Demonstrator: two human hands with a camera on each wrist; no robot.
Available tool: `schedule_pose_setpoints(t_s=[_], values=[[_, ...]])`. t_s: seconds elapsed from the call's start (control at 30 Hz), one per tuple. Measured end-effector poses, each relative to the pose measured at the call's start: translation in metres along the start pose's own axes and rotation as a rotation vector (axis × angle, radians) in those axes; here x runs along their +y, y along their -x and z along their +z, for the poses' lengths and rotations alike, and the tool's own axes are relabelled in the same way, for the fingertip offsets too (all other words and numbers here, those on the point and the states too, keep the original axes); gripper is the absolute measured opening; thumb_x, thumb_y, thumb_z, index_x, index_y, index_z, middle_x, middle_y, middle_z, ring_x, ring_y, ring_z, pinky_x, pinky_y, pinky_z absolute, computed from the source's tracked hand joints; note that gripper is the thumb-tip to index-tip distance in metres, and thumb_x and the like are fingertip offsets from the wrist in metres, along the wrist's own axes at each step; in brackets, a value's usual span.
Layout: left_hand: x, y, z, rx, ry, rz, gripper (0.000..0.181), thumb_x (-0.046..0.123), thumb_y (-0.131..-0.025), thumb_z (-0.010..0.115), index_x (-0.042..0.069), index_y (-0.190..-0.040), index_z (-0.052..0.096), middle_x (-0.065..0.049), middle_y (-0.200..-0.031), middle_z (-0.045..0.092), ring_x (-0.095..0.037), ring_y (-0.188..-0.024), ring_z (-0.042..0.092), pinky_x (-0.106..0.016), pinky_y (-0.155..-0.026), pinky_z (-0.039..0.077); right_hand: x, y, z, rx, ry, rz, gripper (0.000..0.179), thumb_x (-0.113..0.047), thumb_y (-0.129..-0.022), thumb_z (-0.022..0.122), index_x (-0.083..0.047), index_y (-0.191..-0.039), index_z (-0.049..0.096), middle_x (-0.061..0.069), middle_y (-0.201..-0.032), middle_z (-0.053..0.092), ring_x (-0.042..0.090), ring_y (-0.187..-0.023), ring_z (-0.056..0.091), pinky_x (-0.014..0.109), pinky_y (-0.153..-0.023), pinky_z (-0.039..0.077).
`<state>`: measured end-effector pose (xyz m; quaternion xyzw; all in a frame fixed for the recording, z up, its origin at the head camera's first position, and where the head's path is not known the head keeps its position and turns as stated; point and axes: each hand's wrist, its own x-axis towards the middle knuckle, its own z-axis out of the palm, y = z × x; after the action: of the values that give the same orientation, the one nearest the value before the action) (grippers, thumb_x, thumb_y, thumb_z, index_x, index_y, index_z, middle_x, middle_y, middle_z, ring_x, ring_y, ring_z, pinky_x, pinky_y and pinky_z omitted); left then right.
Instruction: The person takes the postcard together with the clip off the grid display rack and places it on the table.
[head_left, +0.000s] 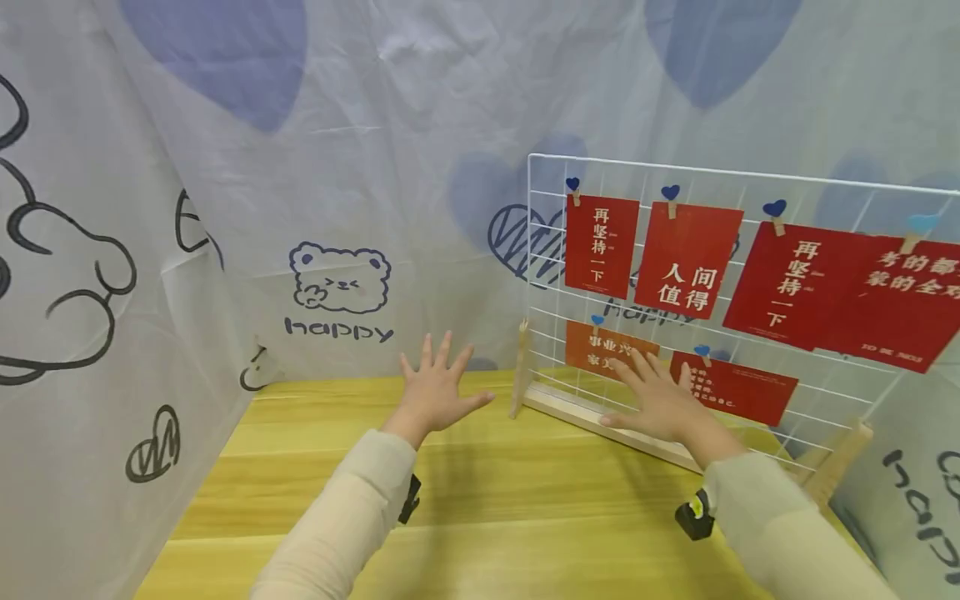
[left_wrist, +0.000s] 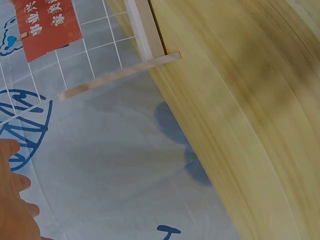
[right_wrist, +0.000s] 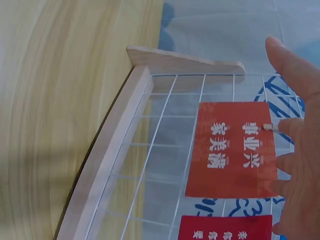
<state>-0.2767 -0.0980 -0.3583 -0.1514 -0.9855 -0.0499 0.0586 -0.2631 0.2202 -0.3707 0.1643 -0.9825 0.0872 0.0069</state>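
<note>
My left hand is held over the table with its fingers spread, holding nothing. In the left wrist view its fingertips show at the lower left edge. My right hand, fingers also spread, is in front of the lower part of a white wire grid rack and holds nothing. Close by it hang an orange-red card and a red card, both on the lower row. Above them several red cards hang from small wooden clips with heart tops.
The rack stands on a wooden base with upright end feet at the right of the yellow wood-grain table. A pale cloth with hearts and cartoon drawings hangs behind and at both sides.
</note>
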Motion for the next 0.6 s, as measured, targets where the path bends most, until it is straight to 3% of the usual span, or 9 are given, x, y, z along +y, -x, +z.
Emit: schedule_pose_setpoints(t_s=[0.6], values=[[0.014,-0.012,0.004,-0.009,-0.015,0.009,0.079,0.068,-0.076,0.034,0.025,-0.139,0.014,-0.008,-0.142,-0.004,-0.037,-0.126,-0.009,-0.063,-0.09,-0.003,0.025,0.024,-0.008,0.004,-0.055,0.078,0.102,-0.072,-0.066,0.044,-0.008,-0.138,0.012,0.026,-0.139,0.005,0.046,-0.122,0.001,0.065,-0.083,-0.016]])
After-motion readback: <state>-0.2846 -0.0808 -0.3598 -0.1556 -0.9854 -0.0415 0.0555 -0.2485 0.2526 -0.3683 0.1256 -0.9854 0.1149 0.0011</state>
